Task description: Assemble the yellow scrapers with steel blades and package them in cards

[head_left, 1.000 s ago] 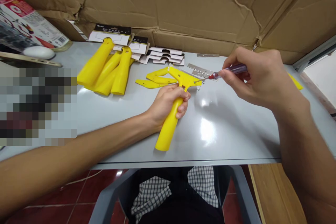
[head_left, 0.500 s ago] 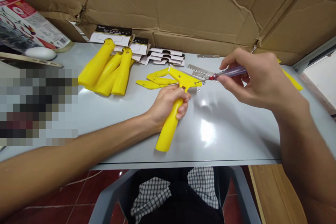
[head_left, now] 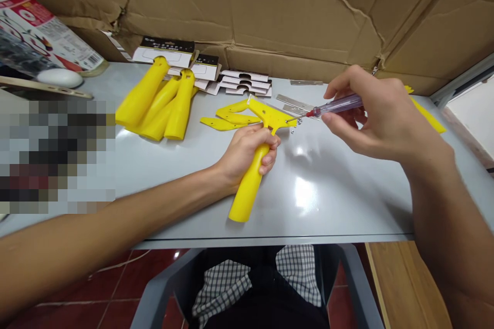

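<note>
My left hand [head_left: 250, 157] is wrapped round the neck of a yellow scraper [head_left: 247, 193], whose wide handle points down toward the front edge. Its flat head [head_left: 272, 113] faces up and slants to the right. In my right hand [head_left: 382, 118] is a screwdriver [head_left: 335, 106] with a clear purple handle and a red collar, pinched between thumb and fingers. The screwdriver's tip meets a small screw near the right end of the head. Several loose screws [head_left: 292, 132] lie on the table just beyond. Metal blades [head_left: 295, 102] and yellow head plates [head_left: 219, 124] rest behind the scraper.
Several yellow handles [head_left: 179, 108] are piled on the grey table [head_left: 339, 205] at the left. Folded card packaging [head_left: 245, 82] lies behind them, against the cardboard wall [head_left: 289, 15]. Another yellow part [head_left: 428, 113] sits beyond my right hand. A white mouse-like object [head_left: 59, 78] is far left.
My right fingers and the screwdriver handle have shifted very slightly, the tip staying at the same screw. My left hand and the scraper hold still.
</note>
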The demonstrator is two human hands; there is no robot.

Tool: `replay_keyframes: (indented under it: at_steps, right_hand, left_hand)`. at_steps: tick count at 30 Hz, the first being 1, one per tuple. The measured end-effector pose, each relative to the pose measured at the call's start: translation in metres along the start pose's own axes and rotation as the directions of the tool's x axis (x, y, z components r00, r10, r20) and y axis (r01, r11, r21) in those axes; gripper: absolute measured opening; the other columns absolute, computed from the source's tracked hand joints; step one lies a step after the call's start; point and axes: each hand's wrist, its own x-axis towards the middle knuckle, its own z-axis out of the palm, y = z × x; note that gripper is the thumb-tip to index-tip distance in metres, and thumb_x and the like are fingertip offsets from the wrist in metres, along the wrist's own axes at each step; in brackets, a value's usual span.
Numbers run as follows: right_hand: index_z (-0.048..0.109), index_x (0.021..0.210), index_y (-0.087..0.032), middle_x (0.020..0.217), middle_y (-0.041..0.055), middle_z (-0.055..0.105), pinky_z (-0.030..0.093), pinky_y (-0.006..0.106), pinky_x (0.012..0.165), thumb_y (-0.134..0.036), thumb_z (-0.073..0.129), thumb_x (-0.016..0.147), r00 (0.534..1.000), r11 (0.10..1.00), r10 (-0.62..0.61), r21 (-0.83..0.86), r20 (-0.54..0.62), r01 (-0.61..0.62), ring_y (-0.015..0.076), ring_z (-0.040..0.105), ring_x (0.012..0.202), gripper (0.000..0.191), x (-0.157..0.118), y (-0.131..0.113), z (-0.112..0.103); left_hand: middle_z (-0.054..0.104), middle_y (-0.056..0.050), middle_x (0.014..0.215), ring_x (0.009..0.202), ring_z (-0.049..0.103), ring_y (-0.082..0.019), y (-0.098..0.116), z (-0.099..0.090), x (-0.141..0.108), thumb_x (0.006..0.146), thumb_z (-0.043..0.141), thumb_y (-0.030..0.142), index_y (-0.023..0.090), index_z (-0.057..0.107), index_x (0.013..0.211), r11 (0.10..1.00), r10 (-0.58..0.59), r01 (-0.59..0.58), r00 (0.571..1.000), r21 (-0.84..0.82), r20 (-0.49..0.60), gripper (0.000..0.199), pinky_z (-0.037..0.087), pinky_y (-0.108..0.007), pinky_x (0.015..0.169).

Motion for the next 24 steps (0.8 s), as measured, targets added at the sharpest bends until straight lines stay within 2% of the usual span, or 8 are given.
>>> replay_keyframes:
  at_steps: [3, 8, 14, 19, 24]
  right_hand:
    - [0.062, 0.105, -0.03, 0.082, -0.0006, 0.076, 0.046, 0.036, 0.06, -0.024, 0.069, 0.094, 1.0, 0.999, -0.021, 0.04, 0.017, 0.02, 0.0202, 0.065, 0.063, 0.015, -0.0007, -0.0009, 0.0]
    - [0.062, 0.095, -0.028, 0.074, -0.0008, 0.073, 0.045, 0.036, 0.062, -0.032, 0.072, 0.096, 0.999, 1.0, 0.012, -0.005, -0.041, -0.012, 0.0205, 0.066, 0.06, 0.01, 0.0009, -0.0011, 0.0017]
    - [0.06, 0.105, -0.031, 0.076, -0.0038, 0.07, 0.046, 0.036, 0.061, -0.024, 0.07, 0.092, 1.0, 0.999, -0.023, 0.022, 0.005, 0.023, 0.0185, 0.059, 0.057, 0.018, -0.0004, -0.0016, 0.0002]
    - [0.063, 0.096, -0.029, 0.075, -0.0005, 0.072, 0.047, 0.038, 0.065, -0.029, 0.069, 0.098, 1.0, 0.999, 0.014, -0.031, -0.021, -0.015, 0.0217, 0.066, 0.064, 0.006, 0.0, -0.0025, -0.0007]
    - [0.061, 0.095, -0.028, 0.065, -0.0031, 0.064, 0.043, 0.037, 0.061, -0.028, 0.066, 0.099, 1.0, 0.999, -0.004, -0.035, 0.004, 0.004, 0.0178, 0.055, 0.053, 0.006, 0.0017, -0.0049, -0.0025]
  left_hand:
    - [0.048, 0.003, 0.046, 0.035, 0.038, -0.007, -0.0003, 0.0001, 0.0001, 0.068, 0.069, 0.018, 0.019, 0.055, 0.064, 1.0, 0.001, -0.001, 1.0, -0.008, -0.002, 0.015, 0.028, -0.019, 0.033]
    - [0.047, 0.003, 0.045, 0.035, 0.038, -0.007, 0.001, 0.0019, -0.0006, 0.068, 0.069, 0.018, 0.02, 0.054, 0.063, 1.0, 0.0, 0.0, 1.0, -0.008, -0.006, 0.016, 0.028, -0.019, 0.033]
    - [0.047, 0.003, 0.046, 0.035, 0.038, -0.007, 0.0013, 0.0021, -0.0009, 0.067, 0.069, 0.017, 0.019, 0.054, 0.062, 1.0, 0.001, -0.001, 1.0, -0.001, -0.006, 0.016, 0.029, -0.019, 0.032]
    - [0.047, 0.003, 0.046, 0.034, 0.039, -0.007, 0.0006, 0.0014, -0.0011, 0.068, 0.069, 0.018, 0.019, 0.055, 0.062, 1.0, 0.012, -0.012, 1.0, 0.001, -0.004, 0.015, 0.029, -0.019, 0.032]
    - [0.047, 0.004, 0.045, 0.033, 0.038, -0.007, 0.0002, 0.0015, -0.0012, 0.067, 0.069, 0.019, 0.02, 0.054, 0.063, 1.0, 0.011, -0.011, 1.0, 0.017, 0.001, 0.016, 0.028, -0.019, 0.033]
